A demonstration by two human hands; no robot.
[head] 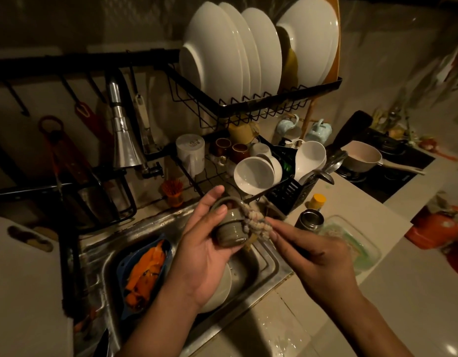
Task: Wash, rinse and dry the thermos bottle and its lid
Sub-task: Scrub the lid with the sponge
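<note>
Hands over steel sink (258, 256): left (209, 243) grips lid (229, 228), right (312, 251) pinches sponge (253, 222).

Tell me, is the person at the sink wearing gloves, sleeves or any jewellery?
No. The left hand and right hand are bare, and both forearms are uncovered up to the picture's lower edge. No gloves, sleeves, rings, watch or bracelets show.

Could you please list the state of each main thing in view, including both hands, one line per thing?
Lid: held over the sink, being scrubbed.
Left hand: grips the lid.
Right hand: pinches the scrubber.
Scrubber: sudsy, pressed on the lid.
Thermos bottle: upright on the counter, open, untouched.
Sink: holds a white dish.
Faucet: no water visible.
Plates: on edge in the rack.
</note>
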